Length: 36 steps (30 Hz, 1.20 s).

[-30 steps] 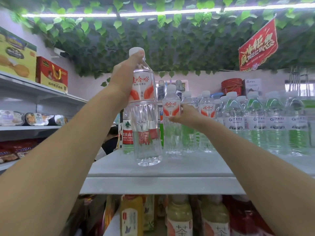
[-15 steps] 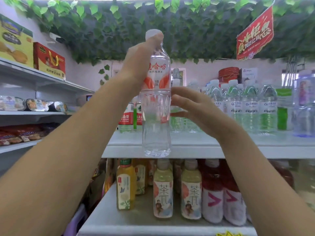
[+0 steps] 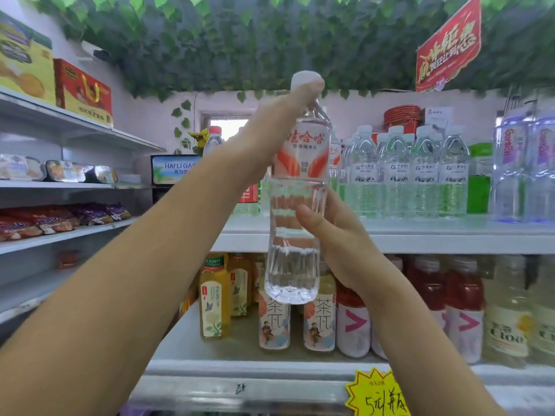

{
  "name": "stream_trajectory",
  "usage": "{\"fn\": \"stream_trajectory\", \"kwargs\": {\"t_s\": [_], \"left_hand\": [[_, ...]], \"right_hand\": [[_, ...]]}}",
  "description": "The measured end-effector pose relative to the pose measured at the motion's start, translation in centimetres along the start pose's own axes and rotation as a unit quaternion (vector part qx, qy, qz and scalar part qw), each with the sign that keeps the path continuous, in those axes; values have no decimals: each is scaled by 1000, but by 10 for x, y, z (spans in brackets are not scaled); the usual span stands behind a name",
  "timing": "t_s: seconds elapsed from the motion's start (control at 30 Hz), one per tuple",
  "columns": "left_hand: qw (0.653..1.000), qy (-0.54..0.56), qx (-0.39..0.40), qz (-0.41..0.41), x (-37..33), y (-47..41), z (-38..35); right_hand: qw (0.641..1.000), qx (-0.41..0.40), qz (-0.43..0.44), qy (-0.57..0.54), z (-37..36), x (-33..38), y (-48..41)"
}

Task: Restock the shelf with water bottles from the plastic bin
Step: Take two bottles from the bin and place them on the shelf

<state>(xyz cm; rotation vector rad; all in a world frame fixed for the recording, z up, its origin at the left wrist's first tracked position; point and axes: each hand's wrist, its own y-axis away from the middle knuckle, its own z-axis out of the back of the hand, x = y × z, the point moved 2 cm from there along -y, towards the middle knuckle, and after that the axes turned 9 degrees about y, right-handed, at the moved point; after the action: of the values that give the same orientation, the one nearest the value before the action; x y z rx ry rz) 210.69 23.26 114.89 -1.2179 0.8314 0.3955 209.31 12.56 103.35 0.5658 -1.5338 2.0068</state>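
Water bottle [image 3: 295, 190] is hanging upright just before the shelf [image 3: 420, 235] edge. I'm gripping its neck with my left hand [image 3: 270, 136] and wrapping my right hand [image 3: 333, 235] round its belly. Best be lifting the base clear, then sliding it toward the back row [image 3: 408, 172].

Left forearm [image 3: 144, 265] and right forearm [image 3: 420, 340]: bare along the full visible length. Left hand [image 3: 270, 136] and right hand [image 3: 339, 235]: bare. Right thumbnail [image 3: 304, 212]: trimmed short, plain finish.
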Motion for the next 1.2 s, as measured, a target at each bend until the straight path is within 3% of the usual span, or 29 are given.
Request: {"fn": "stream_trajectory", "kwargs": {"t_s": [0.2,0.43,0.57,0.67,0.83,1.0,1.2], "left_hand": [[990,-95,105,-8,5,3,8],[972,-212,90,-32,25,-6,27],[921,-374,91,-58,47,-12,39],[883,-456,111,-32,71,-12,48],[848,-513,133,16,119,-8,57],[849,-511,126,50,152,-2,62],[824,-559,91,-21,161,8,60]], "right_hand": [[1000,-12,0,-5,17,-3,-3],[1000,-4,1,-9,45,4,-32],[1000,0,-1,11,59,3,-54],[999,0,-10,33,66,-1,-70],[997,-15,-22,79,68,-12,-96],[992,-39,-55,107,65,-36,-124],[989,-69,-72,108,68,-64,-149]]}}
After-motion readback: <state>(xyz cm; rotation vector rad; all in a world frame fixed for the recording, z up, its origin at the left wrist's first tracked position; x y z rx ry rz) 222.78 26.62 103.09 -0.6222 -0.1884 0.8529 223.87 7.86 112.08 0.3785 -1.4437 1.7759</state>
